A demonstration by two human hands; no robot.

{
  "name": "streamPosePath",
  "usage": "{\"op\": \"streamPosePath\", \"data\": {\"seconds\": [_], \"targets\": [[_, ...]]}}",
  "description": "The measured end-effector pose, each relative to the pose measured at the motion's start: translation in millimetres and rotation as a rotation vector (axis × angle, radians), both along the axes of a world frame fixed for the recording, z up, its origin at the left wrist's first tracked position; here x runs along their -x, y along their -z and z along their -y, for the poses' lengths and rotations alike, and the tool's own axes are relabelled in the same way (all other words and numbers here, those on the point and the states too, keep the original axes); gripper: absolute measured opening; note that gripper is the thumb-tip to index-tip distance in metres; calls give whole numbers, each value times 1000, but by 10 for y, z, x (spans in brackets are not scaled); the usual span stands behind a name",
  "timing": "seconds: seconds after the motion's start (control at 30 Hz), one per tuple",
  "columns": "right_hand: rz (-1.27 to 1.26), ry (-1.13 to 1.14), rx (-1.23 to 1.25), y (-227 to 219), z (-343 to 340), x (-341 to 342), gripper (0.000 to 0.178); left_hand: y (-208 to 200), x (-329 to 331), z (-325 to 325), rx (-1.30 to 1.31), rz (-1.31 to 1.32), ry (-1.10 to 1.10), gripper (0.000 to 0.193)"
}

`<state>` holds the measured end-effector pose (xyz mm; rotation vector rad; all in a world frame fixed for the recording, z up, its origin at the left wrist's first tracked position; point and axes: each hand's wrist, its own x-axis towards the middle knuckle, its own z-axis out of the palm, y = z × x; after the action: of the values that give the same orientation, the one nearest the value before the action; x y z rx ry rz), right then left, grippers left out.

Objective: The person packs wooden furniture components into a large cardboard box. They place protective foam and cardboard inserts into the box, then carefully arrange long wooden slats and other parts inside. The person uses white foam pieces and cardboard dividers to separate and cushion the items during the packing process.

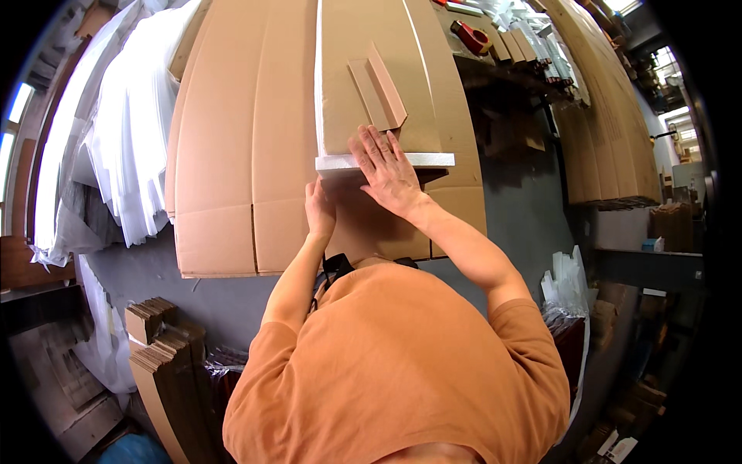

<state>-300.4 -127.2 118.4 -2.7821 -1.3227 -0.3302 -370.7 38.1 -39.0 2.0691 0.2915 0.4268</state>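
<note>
A long brown cardboard pack [379, 46] with white edges lies on larger flat cardboard. Across its near end runs a white strip, foam by its look [425, 160]. My right hand [390, 174] lies over this end, fingers stretched out flat on top and the palm over the strip. Just beyond the fingertips a small folded cardboard piece [377, 89] rests on the pack. My left hand [321, 210] is at the strip's left corner, below its edge, with the fingers curled and partly hidden. What those fingers grip is not visible.
Large cardboard sheets [224, 155] spread beneath the pack. White foam sheets [139, 131] hang at the left. A red tape dispenser [471, 37] sits at the far right, beside stacked cardboard [610, 147]. Cardboard pieces [166, 379] stand upright near my left side.
</note>
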Motion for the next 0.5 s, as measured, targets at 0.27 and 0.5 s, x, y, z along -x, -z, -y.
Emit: {"op": "streamPosePath", "data": {"seconds": [0.27, 0.5], "targets": [[33, -25, -138, 5, -4, 6, 94, 119, 3, -102, 36, 110, 73, 58], [173, -88, -230, 164, 82, -78, 87, 39, -59, -121, 164, 30, 72, 77]]}}
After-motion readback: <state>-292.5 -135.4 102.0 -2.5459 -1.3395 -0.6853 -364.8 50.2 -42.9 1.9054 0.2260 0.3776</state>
